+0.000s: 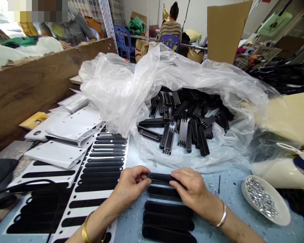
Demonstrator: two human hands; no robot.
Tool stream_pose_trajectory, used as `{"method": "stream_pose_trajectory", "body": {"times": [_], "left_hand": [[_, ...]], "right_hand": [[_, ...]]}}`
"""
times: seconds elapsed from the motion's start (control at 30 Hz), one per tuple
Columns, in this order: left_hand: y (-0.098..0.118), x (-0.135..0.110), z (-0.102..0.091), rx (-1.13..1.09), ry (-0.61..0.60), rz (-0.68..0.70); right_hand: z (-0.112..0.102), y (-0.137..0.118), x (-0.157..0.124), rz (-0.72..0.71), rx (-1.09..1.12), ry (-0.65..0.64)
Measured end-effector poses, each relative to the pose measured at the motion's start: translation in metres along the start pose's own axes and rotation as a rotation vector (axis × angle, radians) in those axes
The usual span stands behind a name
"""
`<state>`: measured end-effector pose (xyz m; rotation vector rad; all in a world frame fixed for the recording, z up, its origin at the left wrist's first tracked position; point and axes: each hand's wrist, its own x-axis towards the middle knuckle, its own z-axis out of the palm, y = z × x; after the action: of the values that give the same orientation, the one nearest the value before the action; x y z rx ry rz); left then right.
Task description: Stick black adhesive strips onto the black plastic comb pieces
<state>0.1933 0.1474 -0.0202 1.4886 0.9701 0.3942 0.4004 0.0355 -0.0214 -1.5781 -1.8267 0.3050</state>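
Note:
My left hand (131, 186) and my right hand (189, 187) both pinch one long black strip (160, 177) by its ends, just above the table. Directly below it, several matching black strips (167, 216) lie in a row on the blue tabletop. Beyond my hands, a pile of black comb-like plastic parts (184, 121) sits inside an open clear plastic bag (131, 87).
White sheets with rows of black strips (101, 168) lie at left, with white backing sheets (71, 128) stacked behind. A white dish of small silver pieces (264, 199) stands at right. A cardboard wall (35, 84) borders the left. People sit in the background.

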Motion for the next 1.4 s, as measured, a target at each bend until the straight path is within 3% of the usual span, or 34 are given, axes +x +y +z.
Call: {"method": "stream_pose_trajectory", "body": {"times": [0.4,0.87,1.4], "left_hand": [[0.0055,0.0004,-0.0005,-0.021,0.003,0.013],[0.0008,0.0005,0.0022,0.147,0.033,0.105],[0.0026,0.0015,0.0020,0.113,0.032,0.063]], "right_hand": [[-0.0008,-0.0035,0.0017,-0.011,-0.052,0.000],[-0.0045,-0.0031,0.0023,-0.017,-0.035,-0.002],[-0.0079,-0.0076,0.0063,-0.021,-0.113,-0.036]]}}
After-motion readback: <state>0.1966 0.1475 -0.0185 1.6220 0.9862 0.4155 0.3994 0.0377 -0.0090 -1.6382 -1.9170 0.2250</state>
